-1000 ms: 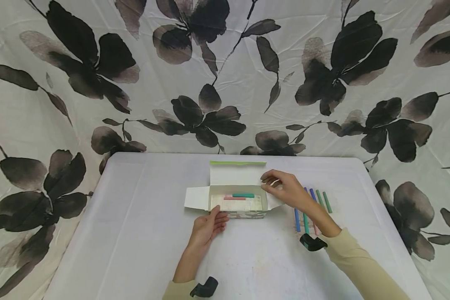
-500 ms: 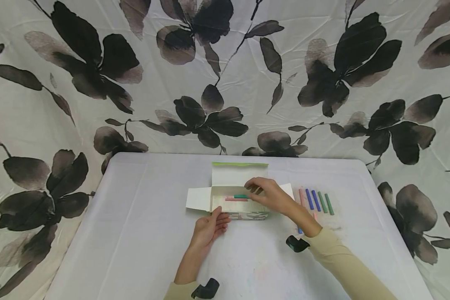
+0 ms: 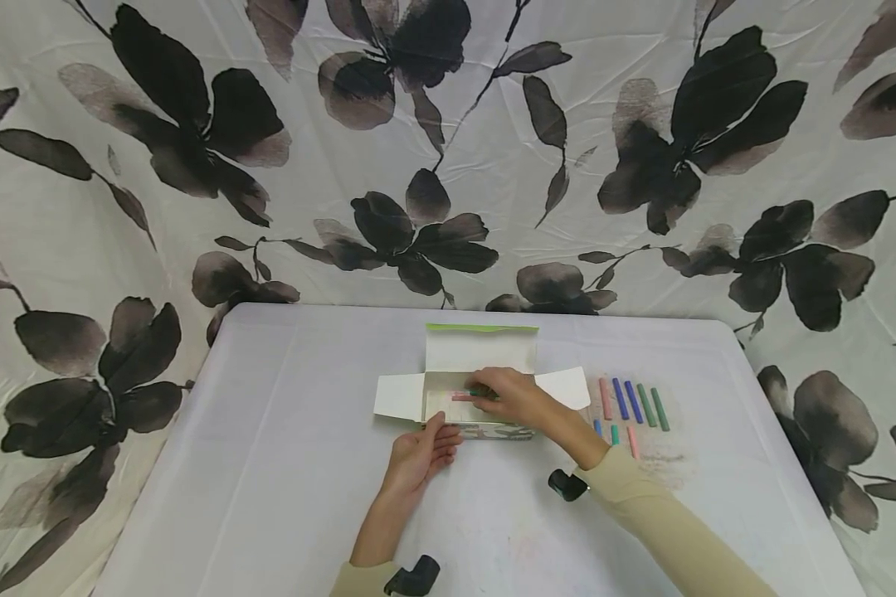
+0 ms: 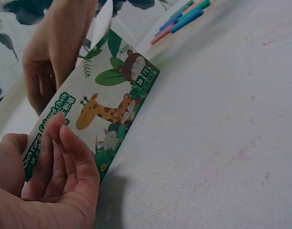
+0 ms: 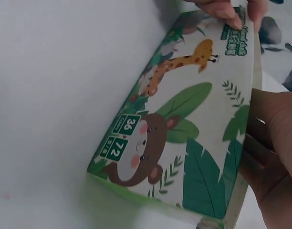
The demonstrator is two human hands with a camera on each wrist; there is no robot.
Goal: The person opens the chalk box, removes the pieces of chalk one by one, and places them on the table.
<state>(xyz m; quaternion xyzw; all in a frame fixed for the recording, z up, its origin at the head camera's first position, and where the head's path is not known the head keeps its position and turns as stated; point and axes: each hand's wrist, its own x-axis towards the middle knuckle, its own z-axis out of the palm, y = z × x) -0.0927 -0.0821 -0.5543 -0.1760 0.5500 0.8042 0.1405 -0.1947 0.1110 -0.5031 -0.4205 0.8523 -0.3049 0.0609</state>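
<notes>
The open chalk box [image 3: 485, 431], printed with a giraffe and a monkey, stands at the table's middle. My left hand [image 3: 416, 454] grips its front wall, thumb at the rim and fingers along the outside, in the left wrist view too. Inside, my right hand [image 3: 511, 396] has its fingers and thumb around a green chalk stick [image 3: 484, 393]; I cannot tell whether they pinch it. Beside them lies a pink chalk stick [image 3: 461, 398]. The right wrist view shows the right hand [image 5: 275, 143] bent over the rim, fingertips hidden behind the box wall.
Right of the box lie several chalk sticks in two rows, among them a blue stick [image 3: 620, 400], a dark green stick [image 3: 659, 410] and a pink stick [image 3: 633, 442]. The box's side flaps [image 3: 400, 395] and back lid [image 3: 481, 350] spread outward. A floral cloth [image 3: 418, 124] hangs behind the table.
My right hand has moved left from the box's right flap and down into the box, over the green chalk stick. My left hand keeps its place on the front wall.
</notes>
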